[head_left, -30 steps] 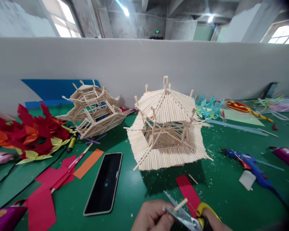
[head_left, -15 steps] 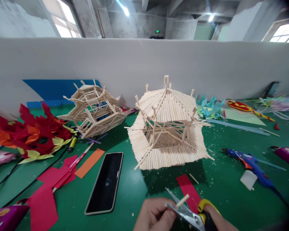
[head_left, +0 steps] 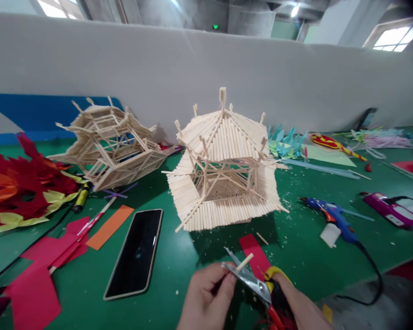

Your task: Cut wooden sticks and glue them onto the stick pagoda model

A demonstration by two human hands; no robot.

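Note:
My left hand pinches a short wooden stick at the bottom centre. The stick lies between the open blades of the scissors, which have a yellow and red handle. My right hand grips that handle. Just beyond my hands a red paper strip lies on the green table. Further back stands a pavilion model of wooden sticks.
A second stick model lies tipped at the left rear. A black phone lies left of my hands. Red, orange and yellow paper pieces cover the left side. A blue glue gun and a purple one lie right.
The camera has tilted down and the whole scene sits higher and closer. My hands, the stick and the scissors show more fully; their grips are unchanged.

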